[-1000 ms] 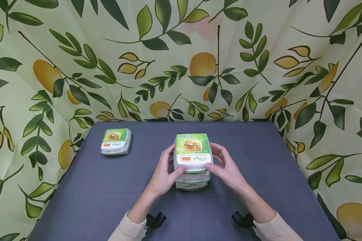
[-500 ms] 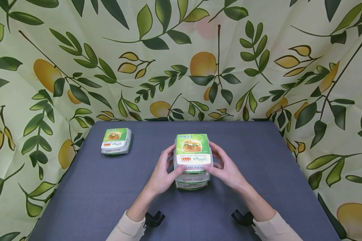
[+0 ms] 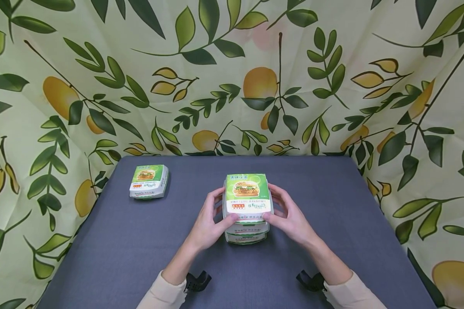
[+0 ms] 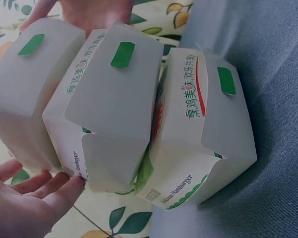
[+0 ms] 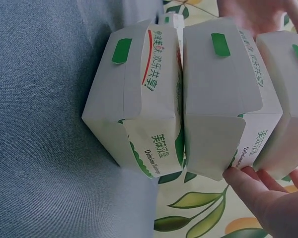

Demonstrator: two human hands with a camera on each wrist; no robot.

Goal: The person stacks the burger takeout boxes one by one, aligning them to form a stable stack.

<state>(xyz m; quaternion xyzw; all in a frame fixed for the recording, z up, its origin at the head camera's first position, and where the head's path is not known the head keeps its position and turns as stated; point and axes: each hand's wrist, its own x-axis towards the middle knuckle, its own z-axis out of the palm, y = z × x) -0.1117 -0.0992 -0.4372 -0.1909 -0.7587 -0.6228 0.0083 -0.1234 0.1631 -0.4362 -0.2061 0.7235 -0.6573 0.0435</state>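
Three white-and-green paper burger boxes form a stack at mid-table: a top burger box (image 3: 248,189), a middle burger box (image 3: 251,228) and a bottom burger box (image 3: 245,239). My left hand (image 3: 208,223) grips the top box at its left side, thumb on the front edge. Opposite it, my right hand (image 3: 294,219) holds the right side the same way. In the left wrist view, fingertips (image 4: 72,188) reach down to the middle box's upper edge. The right wrist view has fingertips (image 5: 233,176) at that box's edge too. Front tabs are green.
Another burger box (image 3: 148,181) stands alone at the table's back left. A dark blue-grey cloth covers the table (image 3: 317,184). Behind hangs a curtain (image 3: 216,103) printed with leaves and fruit. Black straps (image 3: 198,281) are on both wrists.
The top box has come down very slightly onto the stack, with both hands around it. The lower boxes and the separate box have stayed put.
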